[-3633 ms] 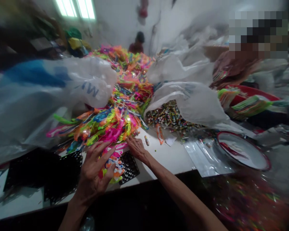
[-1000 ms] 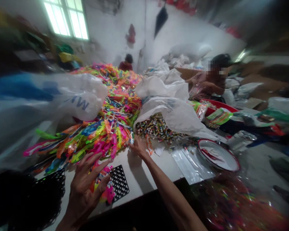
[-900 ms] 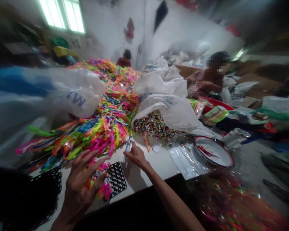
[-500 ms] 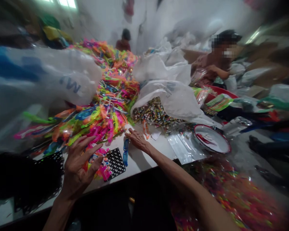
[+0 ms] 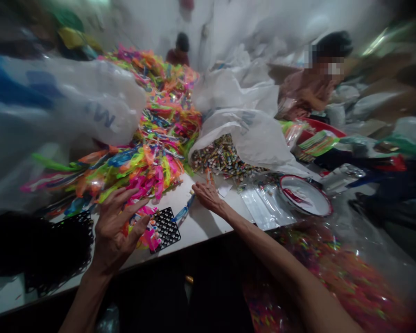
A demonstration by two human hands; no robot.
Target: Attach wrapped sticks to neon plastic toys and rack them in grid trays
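My left hand has its fingers spread over a small bundle of pink and orange plastic pieces. The bundle lies on a black grid tray near the table's front edge. My right hand reaches across the white table with its fingers stretched out. Its fingertips are at an orange piece in front of the small wrapped items spilling from a white bag. A blue strip lies loose between my hands. A big heap of neon strips rises behind them.
A large white and blue sack fills the left side. A second black grid tray sits at the lower left. Clear sleeves and a red-rimmed plate lie to the right. One person sits at the right and another at the far end.
My right hand drew a blue strip out of the heap, left it on the table and moved right to the orange piece. My left hand stayed on the bundle.
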